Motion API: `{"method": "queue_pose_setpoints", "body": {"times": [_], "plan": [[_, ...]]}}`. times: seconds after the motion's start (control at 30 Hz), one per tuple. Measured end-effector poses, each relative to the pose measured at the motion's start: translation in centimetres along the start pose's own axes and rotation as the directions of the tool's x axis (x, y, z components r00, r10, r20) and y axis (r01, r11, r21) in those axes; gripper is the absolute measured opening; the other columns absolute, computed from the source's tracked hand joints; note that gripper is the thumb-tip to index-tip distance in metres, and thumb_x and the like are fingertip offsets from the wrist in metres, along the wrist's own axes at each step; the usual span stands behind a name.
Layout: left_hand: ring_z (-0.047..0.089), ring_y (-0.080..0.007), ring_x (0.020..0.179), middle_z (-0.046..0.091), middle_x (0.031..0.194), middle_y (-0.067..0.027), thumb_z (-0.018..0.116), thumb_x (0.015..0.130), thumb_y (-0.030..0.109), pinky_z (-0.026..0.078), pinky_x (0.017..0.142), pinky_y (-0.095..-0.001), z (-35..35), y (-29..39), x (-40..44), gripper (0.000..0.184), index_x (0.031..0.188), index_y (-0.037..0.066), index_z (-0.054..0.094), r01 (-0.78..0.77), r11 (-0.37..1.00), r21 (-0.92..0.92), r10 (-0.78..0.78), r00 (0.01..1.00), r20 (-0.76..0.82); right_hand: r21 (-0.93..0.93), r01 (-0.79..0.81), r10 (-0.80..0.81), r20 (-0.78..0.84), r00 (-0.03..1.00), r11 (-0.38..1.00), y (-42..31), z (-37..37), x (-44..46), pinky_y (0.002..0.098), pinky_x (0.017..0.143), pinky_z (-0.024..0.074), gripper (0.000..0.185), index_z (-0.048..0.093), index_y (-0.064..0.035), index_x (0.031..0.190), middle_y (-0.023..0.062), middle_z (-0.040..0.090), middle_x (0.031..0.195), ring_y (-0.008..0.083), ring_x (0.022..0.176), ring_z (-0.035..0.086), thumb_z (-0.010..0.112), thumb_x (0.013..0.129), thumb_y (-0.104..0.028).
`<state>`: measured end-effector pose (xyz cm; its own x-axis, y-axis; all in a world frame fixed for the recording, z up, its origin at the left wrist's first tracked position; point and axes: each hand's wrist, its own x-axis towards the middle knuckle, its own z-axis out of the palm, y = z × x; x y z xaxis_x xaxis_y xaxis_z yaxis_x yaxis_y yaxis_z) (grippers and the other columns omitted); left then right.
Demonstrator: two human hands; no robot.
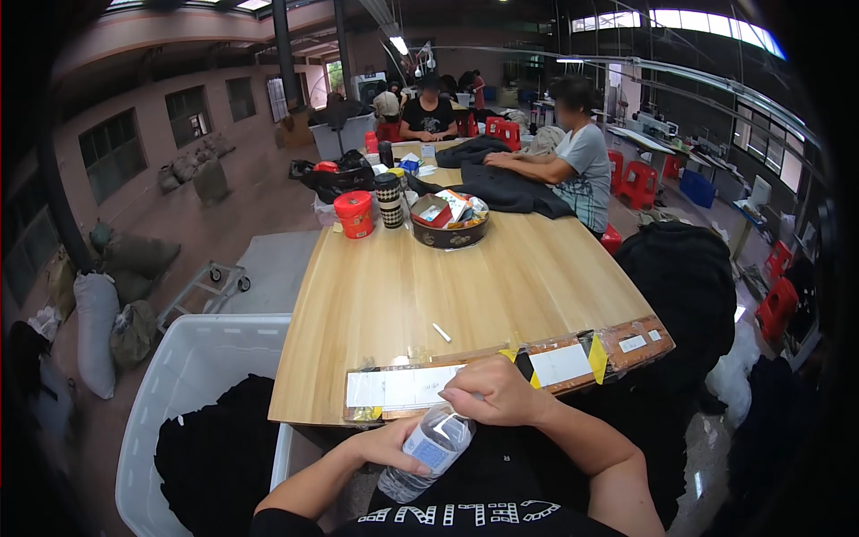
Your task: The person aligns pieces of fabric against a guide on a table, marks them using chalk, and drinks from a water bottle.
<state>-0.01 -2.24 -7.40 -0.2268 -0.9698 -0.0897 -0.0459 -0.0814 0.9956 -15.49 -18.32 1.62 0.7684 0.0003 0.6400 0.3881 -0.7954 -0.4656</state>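
A clear plastic water bottle (436, 445) with a blue and white label is held tilted in front of my chest, just off the table's near edge. My left hand (394, 447) wraps round its lower body. Over the bottle's top, the fingers of my right hand (492, 392) are closed; the cap is hidden beneath them. Beyond my hands, a strip of white paper labels (407, 387) is taped along the table edge. A short white stick (441, 332), perhaps chalk, lies on the wooden table (385, 295).
A white bin (215, 336) with black cloth stands at my left. On the table are a red tub (354, 215), a patterned tumbler (389, 201) and a round tin (450, 234) of small items. A co-worker (573, 152) handles dark garments (510, 190); another person (428, 116) sits farther back.
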Motion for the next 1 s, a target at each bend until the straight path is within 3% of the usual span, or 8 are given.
{"method": "queue_pose_setpoints", "body": {"times": [0.1, 0.2, 0.27, 0.4, 0.47, 0.53, 0.73, 1.0], "plan": [[0.057, -0.0263, 0.1, 0.055, 0.108, -0.0164, 0.079, 0.059, 0.02, 0.045, 0.088, -0.038, -0.5, -1.2, 0.0, 0.081, 0.125, -0.003, 0.039, 0.042, 0.938, -0.344, 0.044, 0.971, 0.236, 0.104, 0.032, -0.042, 0.09, 0.995, 0.994, -0.6, -0.5, 0.1, 0.0341, 0.052, 0.0426, 0.013, 0.064, -0.0015, 0.077, 0.0115, 0.056, 0.06, 0.0253, 0.056, 0.056, 0.059, 0.081, -0.013], [0.058, -0.0279, 0.098, 0.056, 0.104, -0.0187, 0.078, 0.058, 0.021, 0.046, 0.086, -0.04, 0.0, -0.3, -0.1, 0.081, 0.124, -0.004, 0.039, 0.116, 0.799, -0.59, 0.114, 0.934, 0.338, 0.109, 0.046, -0.066, 0.193, 0.979, 0.993, -1.6, -1.5, 0.4, 0.0315, 0.06, 0.0445, 0.014, 0.063, -0.0014, 0.089, 0.0126, 0.059, 0.077, 0.0249, 0.067, 0.057, 0.061, 0.082, -0.013], [0.058, -0.0285, 0.097, 0.056, 0.104, -0.0198, 0.078, 0.057, 0.02, 0.046, 0.085, -0.0407, -0.4, -0.3, 0.0, 0.08, 0.122, -0.006, 0.039, 0.097, 0.807, -0.583, 0.131, 0.933, 0.336, 0.219, -0.061, 0.024, 0.17, 0.985, 0.974, -2.1, -2.1, 0.5, 0.0331, 0.069, 0.0441, 0.022, 0.059, 0.0004, 0.101, 0.0129, 0.058, 0.091, 0.0247, 0.08, 0.055, 0.061, 0.083, -0.012], [0.058, -0.0271, 0.098, 0.057, 0.105, -0.0187, 0.077, 0.057, 0.018, 0.045, 0.086, -0.039, -1.0, -0.2, -0.2, 0.078, 0.122, -0.006, 0.039, -0.009, 0.92, -0.393, 0.141, 0.941, 0.308, 0.31, 0.0, 0.001, -0.003, 1.0, 0.951, -1.2, -4.0, -0.1, 0.0301, 0.074, 0.0454, 0.027, 0.055, 0.0004, 0.11, 0.0116, 0.058, 0.099, 0.0195, 0.085, 0.055, 0.059, 0.087, -0.012], [0.058, -0.0262, 0.099, 0.057, 0.104, -0.0178, 0.077, 0.058, 0.017, 0.044, 0.088, -0.0378, -1.2, -0.7, -0.3, 0.077, 0.122, -0.005, 0.04, 0.011, 0.919, -0.394, 0.102, 0.959, 0.265, 0.625, -0.054, 0.229, -0.202, 0.952, 0.779, -0.2, -4.4, -1.1, 0.0261, 0.076, 0.046, 0.03, 0.051, -0.0004, 0.116, 0.0103, 0.058, 0.1, 0.014, 0.086, 0.055, 0.056, 0.091, -0.017], [0.057, -0.0256, 0.099, 0.057, 0.105, -0.0171, 0.077, 0.058, 0.017, 0.044, 0.088, -0.0374, -1.4, -1.2, -0.4, 0.077, 0.122, -0.005, 0.04, -0.025, 0.934, -0.355, 0.118, 0.963, 0.242, 0.623, -0.052, 0.237, -0.217, 0.947, 0.78, 1.8, -4.3, -1.9, 0.0232, 0.074, 0.0466, 0.034, 0.047, -0.0006, 0.12, 0.0098, 0.059, 0.098, 0.0102, 0.083, 0.054, 0.052, 0.093, -0.021], [0.048, -0.0163, 0.11, 0.052, 0.118, -0.0079, 0.078, 0.059, 0.011, 0.036, 0.096, -0.0311, -1.7, -0.2, -0.4, 0.083, 0.131, 0.001, 0.038, -0.035, 0.966, -0.256, 0.087, 0.977, 0.195, 0.69, -0.413, 0.707, -0.204, 0.677, 0.594, 10.2, -1.3, -6.1, 0.023, 0.061, 0.0494, 0.028, 0.051, -0.0026, 0.114, 0.008, 0.059, 0.091, 0.0089, 0.064, 0.055, 0.056, 0.091, -0.016], [0.048, -0.0156, 0.111, 0.052, 0.118, -0.0067, 0.079, 0.061, 0.011, 0.036, 0.097, -0.0322, -0.7, 7.4, 0.0, 0.08, 0.129, 0.002, 0.039, -0.26, 0.964, -0.044, 0.256, 0.963, -0.085, 0.635, -0.528, 0.798, -0.254, 0.547, 0.564, 19.0, 1.5, -9.5, 0.021, 0.057, 0.0494, 0.027, 0.053, -0.0021, 0.112, 0.0032, 0.057, 0.08, 0.0078, 0.06, 0.055, 0.059, 0.085, -0.005]]}}
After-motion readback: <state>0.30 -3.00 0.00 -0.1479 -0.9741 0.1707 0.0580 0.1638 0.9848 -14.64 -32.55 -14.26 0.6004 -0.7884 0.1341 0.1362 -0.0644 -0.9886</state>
